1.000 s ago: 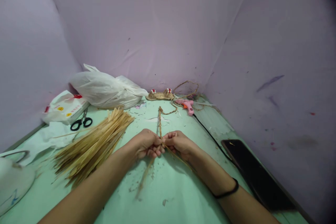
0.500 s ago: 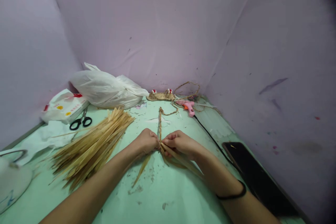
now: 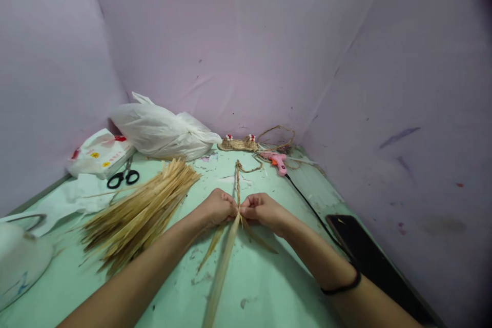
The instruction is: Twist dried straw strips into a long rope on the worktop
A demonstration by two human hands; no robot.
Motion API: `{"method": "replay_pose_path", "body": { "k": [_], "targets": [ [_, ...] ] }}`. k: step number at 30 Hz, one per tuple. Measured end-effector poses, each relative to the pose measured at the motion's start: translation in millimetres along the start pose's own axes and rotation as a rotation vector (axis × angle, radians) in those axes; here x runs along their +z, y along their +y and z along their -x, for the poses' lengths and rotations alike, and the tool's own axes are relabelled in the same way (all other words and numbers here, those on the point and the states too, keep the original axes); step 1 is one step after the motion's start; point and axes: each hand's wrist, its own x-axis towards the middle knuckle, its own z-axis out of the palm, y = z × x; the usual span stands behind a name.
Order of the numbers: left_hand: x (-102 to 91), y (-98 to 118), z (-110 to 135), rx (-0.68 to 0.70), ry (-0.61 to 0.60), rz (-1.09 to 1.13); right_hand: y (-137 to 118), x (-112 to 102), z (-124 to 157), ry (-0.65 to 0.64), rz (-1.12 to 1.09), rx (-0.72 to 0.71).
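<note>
While your left hand [image 3: 217, 208] and right hand [image 3: 263, 210] both pinch thin tan braided straw cord [image 3: 238, 182] at working end, mid pale-green tabletop [image 3: 269, 287]: risk, grip slackens, plait unravels; loose flat strands [image 3: 223, 261] snap if overtwisted.

braid [image 3: 238, 184]: thin tan straw plait, pretty tight weave, lying straight on the green table [image 3: 269, 287], far end kinks off to the right

loose strands [image 3: 226, 256]: three flat pale strips fanning out from the braid's near end, middle one's the longest, outer two splay left and right
</note>
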Motion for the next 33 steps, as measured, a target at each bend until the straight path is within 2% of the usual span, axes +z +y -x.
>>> {"method": "replay_pose_path", "body": {
  "k": [7, 10, 16, 18, 24, 28, 33],
  "targets": [
    [2.7, -2.6, 1.2, 0.055, 0.007, -0.031, 11.7, 6.0, 3.1, -0.078, -0.249, 0.001],
    [4.0, -5.0, 0.3, 0.057, -0.001, -0.03, 15.2, 2.5, 0.8, -0.076, -0.226, 0.03],
    [-6.1, -3.6, 0.0, 0.053, -0.236, -0.012, 15.0, -1.6, -0.9, -0.02, -0.093, 0.031],
    [-9.6, -2.5, 1.0, 0.054, -0.271, 0.003, 15.6, -2.3, -0.8, -0.03, -0.113, 0.015],
    [-6.3, -3.8, -0.7, -0.004, -0.178, -0.034, 21.2, -4.4, -2.8, -0.055, -0.194, -0.064],
    [-1.1, -3.9, -4.1, -0.067, -0.087, 0.024, 21.3, -4.2, -2.8, -0.052, -0.208, -0.066],
    [1.4, -1.3, -4.7, -0.079, -0.041, -0.003, 19.7, -4.1, -1.3, -0.065, -0.213, -0.057]
  ]
}}
